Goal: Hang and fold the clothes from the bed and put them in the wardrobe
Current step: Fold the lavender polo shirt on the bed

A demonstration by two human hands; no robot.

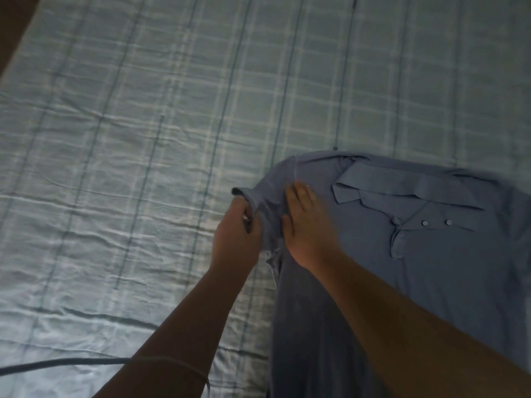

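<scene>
The bed fills almost the whole view. It is covered by a pale blue-green sheet with a check of lighter bands and thin dark lines. The sheet is creased all over, with the deepest wrinkles at the lower left. The light is dim and falls brightest across the middle left of the sheet. A dark brown strip shows in the top left corner, past the edge of the bed; what it is cannot be told.

A blue polo shirt lies front-up on the right part of the bed, its collar spread flat and two pale buttons showing on the placket. The left hand pinches the end of the shirt's sleeve, fingers curled round the cloth. The right hand lies flat on the shoulder just beside it, fingers straight and together. A thin dark cord runs in from the lower left edge and crosses the left forearm.
</scene>
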